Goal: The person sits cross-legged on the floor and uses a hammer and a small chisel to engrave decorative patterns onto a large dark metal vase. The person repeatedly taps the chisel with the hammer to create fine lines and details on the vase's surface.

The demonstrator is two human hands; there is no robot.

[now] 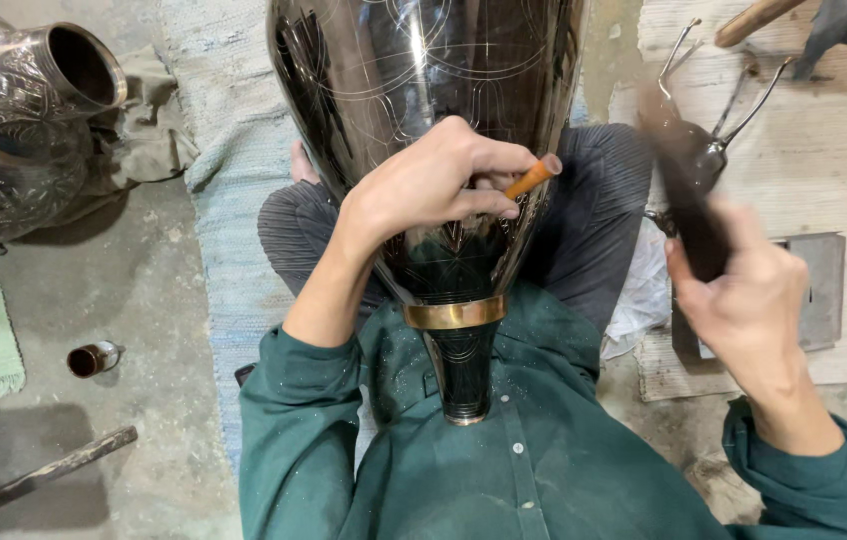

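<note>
One large dark metal vase [424,130], scribed with fine line patterns, lies across the seated person's lap, its long axis running straight away from the body, brass-banded neck [454,314] against the green shirt. Left hand [424,190] rests directly on the vase's belly, closed around an orange-handled chisel [534,177]. Right hand [744,290], off to the vase's right side and clear of it, grips a blurred dark hammer [684,190]. Beyond it metal dividers [734,100] lie on a wooden board [844,150]; an embossed vessel [24,110] sits on the concrete floor [144,330] at far left
</note>
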